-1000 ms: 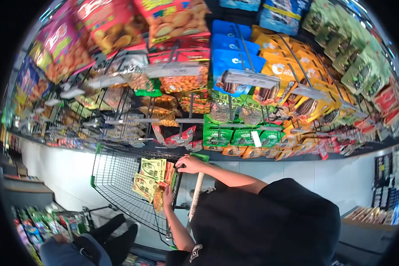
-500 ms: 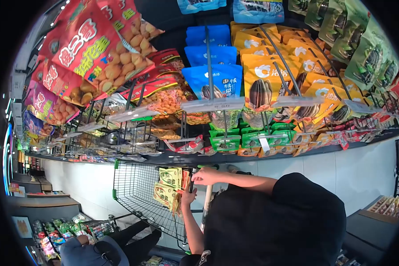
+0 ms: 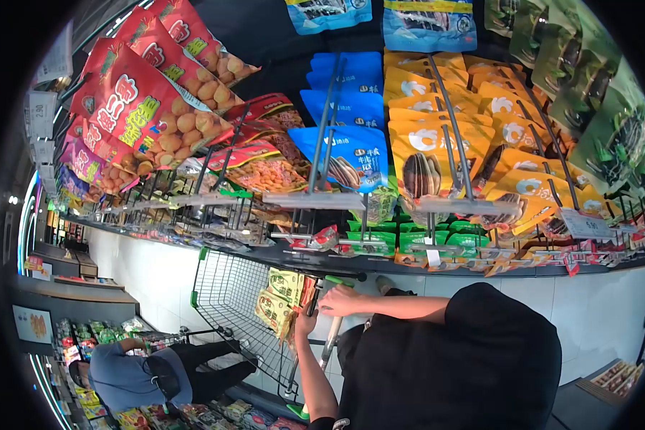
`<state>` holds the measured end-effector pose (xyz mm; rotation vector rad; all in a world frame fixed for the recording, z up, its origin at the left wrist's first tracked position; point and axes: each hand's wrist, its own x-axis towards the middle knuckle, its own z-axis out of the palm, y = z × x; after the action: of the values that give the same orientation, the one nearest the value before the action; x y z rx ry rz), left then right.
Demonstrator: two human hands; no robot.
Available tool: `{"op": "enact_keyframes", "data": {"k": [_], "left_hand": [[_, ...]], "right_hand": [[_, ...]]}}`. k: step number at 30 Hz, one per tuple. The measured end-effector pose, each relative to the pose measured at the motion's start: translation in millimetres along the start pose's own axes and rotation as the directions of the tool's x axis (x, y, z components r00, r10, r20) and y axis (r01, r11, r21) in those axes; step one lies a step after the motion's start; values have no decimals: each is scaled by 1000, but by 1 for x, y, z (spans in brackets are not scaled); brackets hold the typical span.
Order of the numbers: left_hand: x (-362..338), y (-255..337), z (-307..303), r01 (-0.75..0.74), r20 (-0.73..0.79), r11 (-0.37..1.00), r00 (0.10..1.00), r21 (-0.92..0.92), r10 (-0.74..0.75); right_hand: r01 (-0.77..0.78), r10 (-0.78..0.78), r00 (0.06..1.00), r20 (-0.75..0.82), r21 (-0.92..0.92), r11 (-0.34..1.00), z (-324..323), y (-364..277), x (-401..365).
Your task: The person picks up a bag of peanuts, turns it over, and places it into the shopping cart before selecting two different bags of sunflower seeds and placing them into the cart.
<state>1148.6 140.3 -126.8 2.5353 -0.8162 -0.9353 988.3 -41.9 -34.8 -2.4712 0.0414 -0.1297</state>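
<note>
A wire shopping cart (image 3: 218,287) with green corners stands along the shelf. My left hand (image 3: 306,324) is closed around the dark bar-like handle (image 3: 314,295) at its near end. Farther up the same bar, my right hand (image 3: 339,300) is closed, fingers curled at the bar by a green end piece. Several yellow snack packs (image 3: 273,304) lie in the cart just beyond my left hand, with a reddish pack partly hidden by the handle.
Hanging snack shelves run alongside: red bags (image 3: 132,100), blue bags (image 3: 347,154), orange bags (image 3: 423,154) and green bags (image 3: 616,122). Another person (image 3: 136,376) in a blue top is beside a second cart, near a low display of packaged goods (image 3: 115,330).
My view has shifted, so the shelf and cart sit lower and slightly right. The other person's torso is more fully in sight. Both hands stay at the cart's handle.
</note>
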Motion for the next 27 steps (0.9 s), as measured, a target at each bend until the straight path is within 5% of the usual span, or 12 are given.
{"op": "enact_keyframes", "data": {"k": [5, 7, 10, 13, 21, 27], "left_hand": [[-2, -9, 25, -59, -60, 998, 996, -1, 58], [-7, -2, 29, -79, -59, 984, 994, 159, 89], [-42, 47, 17, 106, 15, 991, 994, 81, -108], [-64, 68, 26, 79, -119, 948, 992, 309, -44], [-97, 91, 57, 75, -221, 965, 975, 251, -18], [-117, 90, 84, 46, -140, 954, 990, 296, -5]], "right_hand": [[-23, 23, 998, -59, -14, 1000, 5, 0, -21], [-70, 70, 993, -90, -2, 998, 5, -2, -31], [-82, 89, 977, -192, 42, 996, 6, -6, -49], [-176, 171, 966, -194, -10, 984, 6, -16, -67], [-257, 214, 943, -253, -152, 954, 8, -23, -114], [-268, 200, 922, -333, -172, 948, 18, -33, -159]]}}
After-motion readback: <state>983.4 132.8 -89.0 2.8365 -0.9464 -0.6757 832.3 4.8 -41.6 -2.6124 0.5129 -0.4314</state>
